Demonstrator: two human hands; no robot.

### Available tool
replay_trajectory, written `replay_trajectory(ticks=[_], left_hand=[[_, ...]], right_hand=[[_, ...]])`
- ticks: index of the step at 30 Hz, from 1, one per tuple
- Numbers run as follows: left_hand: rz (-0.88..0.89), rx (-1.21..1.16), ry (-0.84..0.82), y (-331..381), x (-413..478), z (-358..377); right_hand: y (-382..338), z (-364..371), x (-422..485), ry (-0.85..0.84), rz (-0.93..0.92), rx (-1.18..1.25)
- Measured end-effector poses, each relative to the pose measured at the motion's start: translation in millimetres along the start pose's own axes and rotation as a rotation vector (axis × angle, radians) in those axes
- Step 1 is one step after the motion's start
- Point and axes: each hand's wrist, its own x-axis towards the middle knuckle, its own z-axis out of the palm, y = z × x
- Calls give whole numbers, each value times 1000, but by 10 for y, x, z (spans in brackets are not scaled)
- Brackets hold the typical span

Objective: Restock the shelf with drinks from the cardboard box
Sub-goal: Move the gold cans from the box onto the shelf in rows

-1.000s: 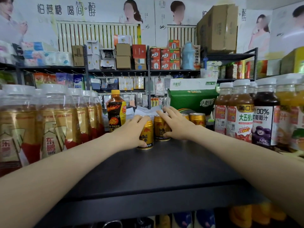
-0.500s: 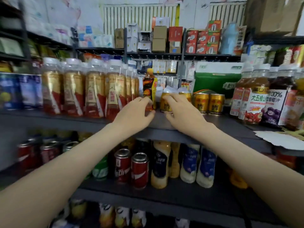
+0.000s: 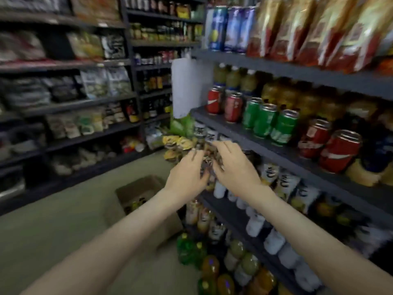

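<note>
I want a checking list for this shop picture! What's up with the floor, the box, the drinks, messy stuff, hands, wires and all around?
Surface: greenish floor, with the box standing on it.
Job's things: open box, contents blurred; red cans and green cans on the shelf.
Clutter: green bottles low by the shelf.
Grippers: left hand and right hand close together, fingers loose, seemingly empty.
Cables: nothing seen.
Surroundings: snack shelves opposite.

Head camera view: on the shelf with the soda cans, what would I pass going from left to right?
Along that shelf: red cans → green cans → more red cans.
</note>
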Motion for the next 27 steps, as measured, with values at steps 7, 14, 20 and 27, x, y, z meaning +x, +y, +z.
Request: replay_trajectory(ticks=[7,14,20,27], left_hand=[[-336,95,-164,-1751,-506,-153],[-545,172,-384,-3207,-688,-188],[-622,141,-548,-3935,-389,148],[-778,58,-689,-4864,-60,1067]], right_hand=[[-709,1677,662,-351,36,164],[-919,3127,1126,-612,258,223],[-585,3973,1324,-753,375,196],[-42,5210,1612,-929,385,189]])
